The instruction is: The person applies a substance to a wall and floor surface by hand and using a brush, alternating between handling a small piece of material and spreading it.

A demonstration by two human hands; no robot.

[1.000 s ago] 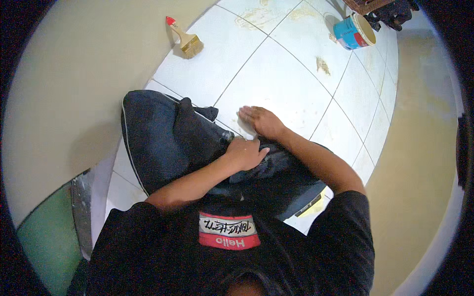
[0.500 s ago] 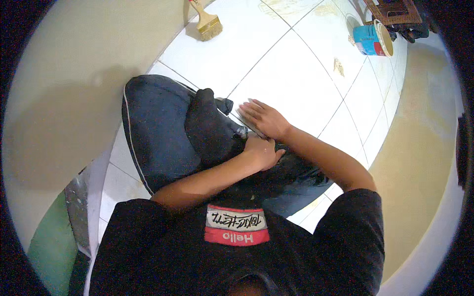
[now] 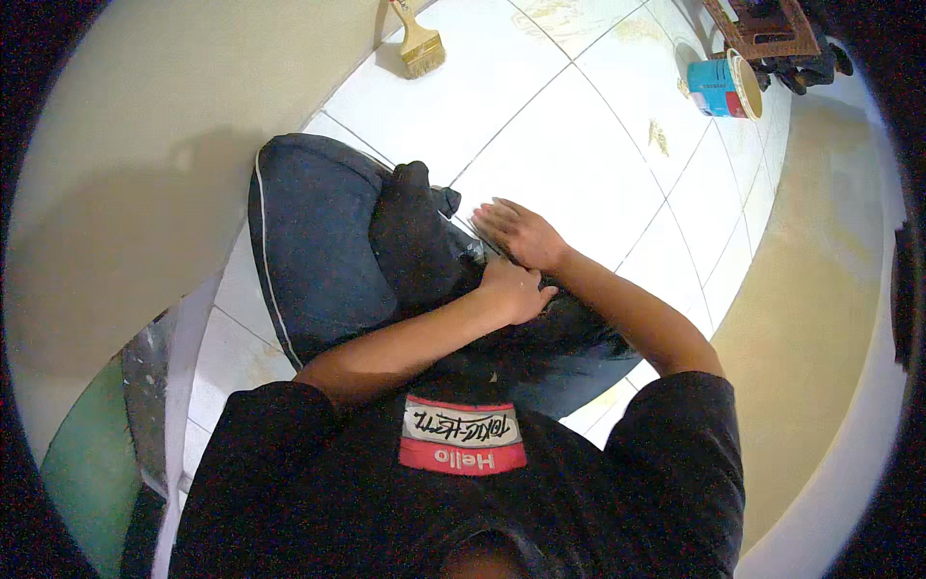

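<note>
My right hand (image 3: 523, 237) lies flat with its fingers stretched out, pointing toward the tiles. Just below it, my left hand (image 3: 513, 291) is bent over the dark cloth by my legs. Its thumb sticks out to the right, while its other fingers are hidden. Between the two hands shows the narrow edge of something I cannot make out. My folded legs wear dark blue trousers (image 3: 323, 246) with white piping. A black cloth-covered shape (image 3: 413, 236) lies against them, left of my hands.
A wide paint brush (image 3: 422, 50) lies on white floor tiles (image 3: 540, 145) beside the beige wall (image 3: 164, 193). At the far right stand a blue bucket (image 3: 721, 89) with a pale rim and a brown frame (image 3: 762, 41). Yellowish smears (image 3: 659, 137) mark the tiles.
The whole view has shifted slightly, with the brush and bucket sitting a little lower. My hands hold nearly the same pose.
</note>
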